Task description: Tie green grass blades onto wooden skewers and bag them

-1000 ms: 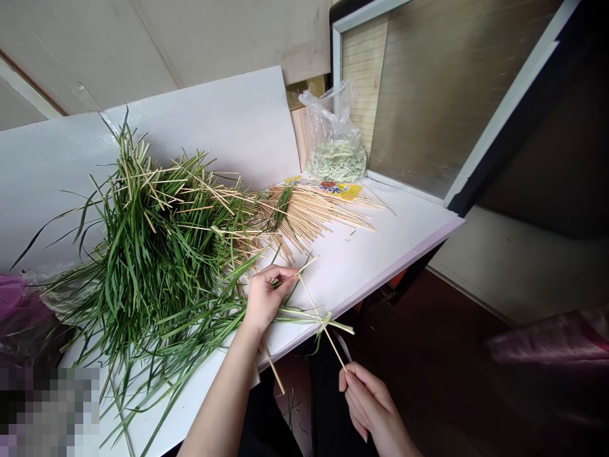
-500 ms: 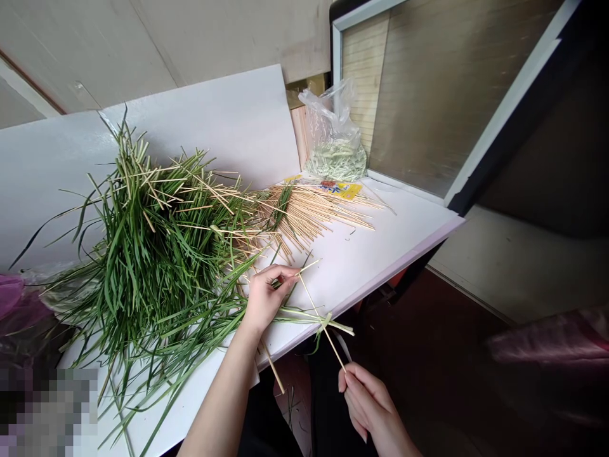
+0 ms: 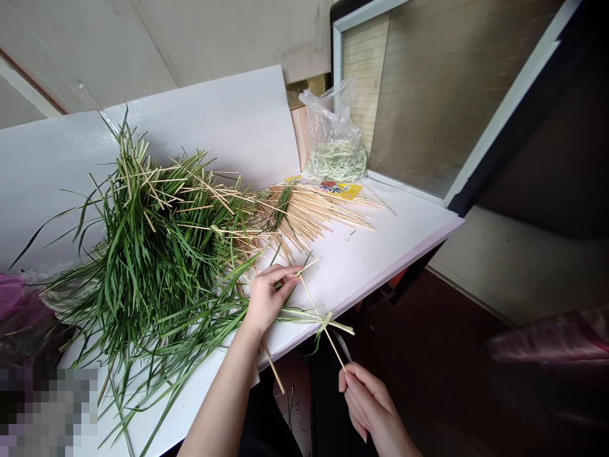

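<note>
My left hand (image 3: 266, 295) rests on the white table (image 3: 361, 254) beside a big heap of long green leaves (image 3: 143, 254). Its fingers pinch a thin wooden stick and a leaf stem near the heap's edge. My right hand (image 3: 368, 400) is below the table edge, pinching the lower end of a slanting wooden skewer (image 3: 320, 320). A pale green leaf strip (image 3: 328, 324) is knotted round that skewer, its ends sticking out sideways.
A fan of loose wooden skewers (image 3: 314, 212) lies behind my left hand, with a yellow packet (image 3: 335, 188) beyond it. A clear plastic bag (image 3: 333, 136) of pale green pieces stands at the table's back corner. Pink fabric (image 3: 14, 304) lies at the left.
</note>
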A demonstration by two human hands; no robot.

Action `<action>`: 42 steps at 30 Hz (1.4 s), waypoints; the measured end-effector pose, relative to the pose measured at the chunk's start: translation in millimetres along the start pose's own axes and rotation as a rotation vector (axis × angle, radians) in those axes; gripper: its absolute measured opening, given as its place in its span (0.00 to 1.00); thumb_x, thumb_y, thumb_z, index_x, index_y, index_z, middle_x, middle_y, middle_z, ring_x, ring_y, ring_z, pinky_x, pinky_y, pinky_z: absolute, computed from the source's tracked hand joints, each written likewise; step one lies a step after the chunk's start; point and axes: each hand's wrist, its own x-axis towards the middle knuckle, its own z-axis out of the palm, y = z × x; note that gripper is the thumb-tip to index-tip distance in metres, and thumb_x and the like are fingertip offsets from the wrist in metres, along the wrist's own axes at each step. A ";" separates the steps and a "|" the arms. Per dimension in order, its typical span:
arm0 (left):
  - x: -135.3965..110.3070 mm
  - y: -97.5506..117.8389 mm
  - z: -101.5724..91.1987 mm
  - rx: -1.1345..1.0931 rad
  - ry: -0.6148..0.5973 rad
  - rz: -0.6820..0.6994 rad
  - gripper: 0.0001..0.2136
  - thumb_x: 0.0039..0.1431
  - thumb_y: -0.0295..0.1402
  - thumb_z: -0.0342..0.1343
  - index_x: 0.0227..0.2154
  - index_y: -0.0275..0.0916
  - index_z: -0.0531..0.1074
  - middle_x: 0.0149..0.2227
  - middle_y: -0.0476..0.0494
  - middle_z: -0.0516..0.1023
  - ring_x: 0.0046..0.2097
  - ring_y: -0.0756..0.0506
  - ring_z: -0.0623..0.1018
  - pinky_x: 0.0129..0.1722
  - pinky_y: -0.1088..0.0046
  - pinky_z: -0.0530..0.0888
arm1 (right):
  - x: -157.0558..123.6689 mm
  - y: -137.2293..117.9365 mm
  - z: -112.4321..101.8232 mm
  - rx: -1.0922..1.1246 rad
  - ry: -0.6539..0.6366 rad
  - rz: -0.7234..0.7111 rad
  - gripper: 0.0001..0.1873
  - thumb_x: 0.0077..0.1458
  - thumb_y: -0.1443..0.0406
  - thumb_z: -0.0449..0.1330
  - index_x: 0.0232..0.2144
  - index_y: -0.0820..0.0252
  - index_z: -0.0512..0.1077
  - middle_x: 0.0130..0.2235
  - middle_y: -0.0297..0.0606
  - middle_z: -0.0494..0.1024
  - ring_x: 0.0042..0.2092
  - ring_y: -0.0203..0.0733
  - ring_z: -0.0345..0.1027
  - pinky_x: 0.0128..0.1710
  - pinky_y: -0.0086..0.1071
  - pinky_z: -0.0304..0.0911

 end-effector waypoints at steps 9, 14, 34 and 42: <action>-1.4 7.9 1.4 -0.024 -0.169 0.024 0.08 0.61 0.31 0.61 0.41 0.42 0.82 0.35 0.43 0.82 0.36 0.46 0.79 0.36 0.71 0.74 | 0.1 0.6 0.1 0.016 0.011 -0.009 0.27 0.63 0.41 0.57 0.29 0.58 0.67 0.17 0.19 0.48 0.19 0.32 0.36 0.16 0.25 0.42; -3.0 10.6 2.3 -0.062 -0.273 0.008 0.07 0.62 0.29 0.60 0.41 0.41 0.82 0.39 0.42 0.83 0.38 0.45 0.80 0.38 0.71 0.74 | -0.9 0.9 0.0 0.049 0.043 0.007 0.27 0.61 0.41 0.59 0.29 0.58 0.68 0.17 0.19 0.48 0.19 0.31 0.35 0.17 0.24 0.41; 9.6 19.7 -33.3 0.102 -0.305 -0.053 0.14 0.63 0.29 0.51 0.46 0.39 0.78 0.41 0.41 0.82 0.39 0.45 0.79 0.39 0.71 0.73 | 5.2 1.8 -3.1 0.083 0.038 -0.042 0.26 0.63 0.42 0.59 0.29 0.59 0.69 0.16 0.18 0.47 0.19 0.31 0.34 0.16 0.23 0.42; 18.4 7.2 -49.9 0.575 -0.313 -0.289 0.10 0.50 0.43 0.66 0.31 0.43 0.78 0.35 0.48 0.81 0.32 0.46 0.75 0.30 0.72 0.63 | 8.6 7.3 -4.2 0.112 0.018 -0.064 0.26 0.63 0.43 0.59 0.29 0.59 0.69 0.16 0.18 0.48 0.18 0.29 0.35 0.14 0.22 0.42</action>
